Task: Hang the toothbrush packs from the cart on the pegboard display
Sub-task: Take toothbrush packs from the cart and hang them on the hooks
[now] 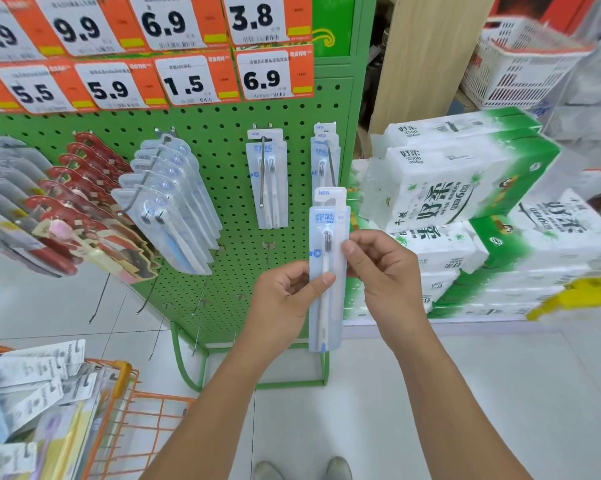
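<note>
A pale blue toothbrush pack (pixel 328 216) stands upright in front of the green pegboard (pixel 222 161), held by both hands. My left hand (pixel 285 299) pinches its lower left edge, my right hand (pixel 385 268) grips its right side. Its hang hole sits just below the tip of the far-right peg (pixel 330 166), where two like packs (pixel 323 150) hang. A peg to the left carries one pack (pixel 267 181). The orange cart (pixel 119 403) at the lower left holds several more packs (pixel 32 386).
Clear blister packs (pixel 174 202) and red packs (pixel 84 202) fill pegs on the left. Empty pegs (pixel 267 254) jut from the lower board. Price tags (pixel 188 81) line the top. Stacked tissue packs (pixel 465 209) stand right of the display; a white basket (pixel 520 64) sits behind.
</note>
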Demonstrator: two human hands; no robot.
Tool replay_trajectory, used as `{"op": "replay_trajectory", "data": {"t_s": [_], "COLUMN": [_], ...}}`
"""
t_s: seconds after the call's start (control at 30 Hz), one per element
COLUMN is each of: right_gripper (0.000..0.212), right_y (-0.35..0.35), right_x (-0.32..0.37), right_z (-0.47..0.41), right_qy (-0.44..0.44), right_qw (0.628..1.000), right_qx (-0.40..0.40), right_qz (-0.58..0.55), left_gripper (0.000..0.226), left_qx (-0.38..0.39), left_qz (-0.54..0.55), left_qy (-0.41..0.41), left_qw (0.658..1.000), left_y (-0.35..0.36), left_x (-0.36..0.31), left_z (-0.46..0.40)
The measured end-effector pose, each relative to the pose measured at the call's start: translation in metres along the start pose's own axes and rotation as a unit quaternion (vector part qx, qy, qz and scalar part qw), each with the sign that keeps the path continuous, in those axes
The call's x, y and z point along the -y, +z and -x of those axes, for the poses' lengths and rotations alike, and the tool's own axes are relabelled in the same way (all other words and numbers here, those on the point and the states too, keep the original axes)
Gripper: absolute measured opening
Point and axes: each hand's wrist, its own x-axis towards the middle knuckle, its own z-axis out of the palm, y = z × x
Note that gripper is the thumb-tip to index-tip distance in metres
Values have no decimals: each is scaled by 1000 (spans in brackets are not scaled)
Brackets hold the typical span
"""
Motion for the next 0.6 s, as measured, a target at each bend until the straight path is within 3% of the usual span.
{"op": "replay_trajectory", "data": {"t_s": [0.27,0.43,0.6], "right_gripper": [5,4,9], "right_y": [-3,6,11], "right_x": [-10,-19,-25], "right_z": [-10,-56,-113], "right_qy": [13,-18,-33], "right_qw": [999,994,985], "right_qx": [-25,-45,-85], "right_qz": [30,99,144], "left_gripper": [11,38,19], "left_qx": [-8,-42,-69], "left_qz": [-62,-181,-177], "left_qy": [-17,-59,-97], "left_qw": [998,981,977], "left_y": [4,-10,-36], "left_x": [9,20,31], "left_z": [-10,-6,16]}}
